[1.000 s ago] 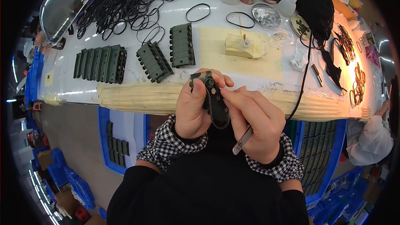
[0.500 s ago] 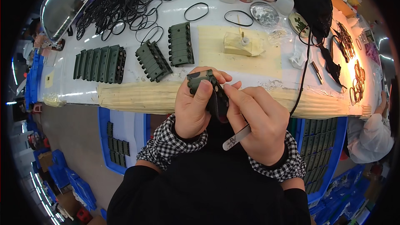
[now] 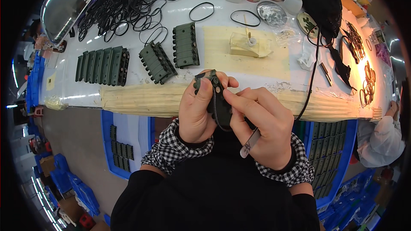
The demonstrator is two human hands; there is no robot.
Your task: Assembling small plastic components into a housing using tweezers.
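Left hand (image 3: 198,113): grip closed on dark green housing (image 3: 216,96), centre frame.
Right hand (image 3: 261,130): pinches black ring (image 3: 215,117), seemingly; tweezers (image 3: 249,143) tucked in palm.
Advice: seat ring evenly.
Counter (image 3: 239,66): green parts (image 3: 185,51), upper centre.

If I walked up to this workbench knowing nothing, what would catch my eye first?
Probably the two hands at the centre: the left hand grips a dark green ribbed part while the right hand presses a black rubber ring against it and holds a thin tool. Behind them, a tangle of black rubber rings covers the far left of the white table, with rows of matching green parts lined up nearer.
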